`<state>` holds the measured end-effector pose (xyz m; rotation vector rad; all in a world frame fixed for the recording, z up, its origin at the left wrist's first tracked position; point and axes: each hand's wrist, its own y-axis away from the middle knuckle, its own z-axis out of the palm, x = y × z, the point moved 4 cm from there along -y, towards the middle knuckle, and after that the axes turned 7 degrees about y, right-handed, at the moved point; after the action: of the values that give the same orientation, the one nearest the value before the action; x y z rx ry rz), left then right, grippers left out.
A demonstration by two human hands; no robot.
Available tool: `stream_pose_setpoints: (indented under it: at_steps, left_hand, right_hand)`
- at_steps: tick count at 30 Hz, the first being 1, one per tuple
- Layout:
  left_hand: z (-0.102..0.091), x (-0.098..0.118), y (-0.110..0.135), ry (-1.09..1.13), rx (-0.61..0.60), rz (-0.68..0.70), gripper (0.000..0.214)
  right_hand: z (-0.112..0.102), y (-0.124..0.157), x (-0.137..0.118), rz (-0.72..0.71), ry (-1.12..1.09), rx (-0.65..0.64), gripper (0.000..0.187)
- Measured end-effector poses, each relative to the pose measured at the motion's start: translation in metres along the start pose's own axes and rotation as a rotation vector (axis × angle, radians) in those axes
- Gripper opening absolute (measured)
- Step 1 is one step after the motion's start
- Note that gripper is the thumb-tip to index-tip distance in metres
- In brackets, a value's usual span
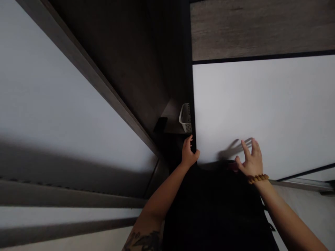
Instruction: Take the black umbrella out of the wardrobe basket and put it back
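My left hand [190,153] is at the dark vertical edge of a white-panelled sliding door [261,104]. Its fingers reach round the edge into the dark gap, and the thumb lies on the front side. My right hand [251,161], wearing a brown bead bracelet [258,179], is in front of the lower white panel with its fingers spread. It holds nothing, and its shadow falls on the panel; whether the fingertips touch is unclear.
Behind the door edge is a dark cabinet interior, with a white perforated basket [185,118] and a flat black object [160,124] on a shelf [174,118]. A wood-framed white panel [65,97] stands at left. Pale floor [300,205] shows at lower right.
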<state>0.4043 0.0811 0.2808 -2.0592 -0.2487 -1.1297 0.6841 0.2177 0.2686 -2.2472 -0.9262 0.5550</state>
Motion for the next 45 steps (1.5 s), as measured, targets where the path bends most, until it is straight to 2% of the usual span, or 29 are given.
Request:
stream_pose_setpoints:
  at_steps: [5, 13, 19, 22, 25, 28, 31, 34, 38, 40, 42, 45]
  left_hand:
    - [0.009, -0.011, 0.012, 0.060, -0.085, -0.005, 0.080]
    - [0.028, -0.011, 0.014, 0.176, -0.199, -0.003, 0.088]
    - [0.041, -0.014, 0.022, 0.233, -0.405, 0.019, 0.098]
    - [0.047, -0.020, 0.027, 0.244, -0.383, -0.012, 0.097]
    - [0.051, -0.032, 0.035, 0.227, -0.333, -0.107, 0.091]
    - [0.055, -0.038, 0.050, 0.177, -0.430, -0.133, 0.088]
    - [0.061, -0.042, 0.074, 0.144, -0.707, -0.138, 0.078]
    - [0.066, -0.049, 0.102, 0.101, -0.982, -0.201, 0.069]
    - [0.069, -0.072, 0.131, 0.018, -1.212, -0.339, 0.061]
    - [0.068, -0.087, 0.138, 0.007, -1.234, -0.475, 0.061]
    - [0.067, -0.102, 0.139, 0.029, -1.201, -0.613, 0.059]
    - [0.066, -0.118, 0.137, 0.076, -1.139, -0.726, 0.051]
  right_hand:
    - [0.014, 0.007, -0.018, -0.026, -0.020, -0.028, 0.079]
    - [0.029, -0.011, -0.062, -0.114, -0.088, -0.048, 0.082]
    - [0.046, -0.023, -0.100, -0.149, -0.093, -0.166, 0.089]
    - [0.049, -0.035, -0.116, -0.136, -0.045, -0.205, 0.089]
    - [0.051, -0.048, -0.126, -0.140, 0.025, -0.208, 0.083]
    - [0.055, -0.055, -0.125, -0.127, 0.103, -0.219, 0.081]
    - [0.058, -0.055, -0.115, -0.088, 0.180, -0.216, 0.079]
    - [0.061, -0.052, -0.103, -0.067, 0.221, -0.189, 0.074]
    - [0.066, -0.047, -0.089, -0.025, 0.233, -0.171, 0.068]
    - [0.070, -0.044, -0.083, 0.018, 0.234, -0.172, 0.069]
    - [0.074, -0.042, -0.078, 0.061, 0.233, -0.152, 0.067]
    - [0.079, -0.036, -0.072, 0.123, 0.234, -0.120, 0.065]
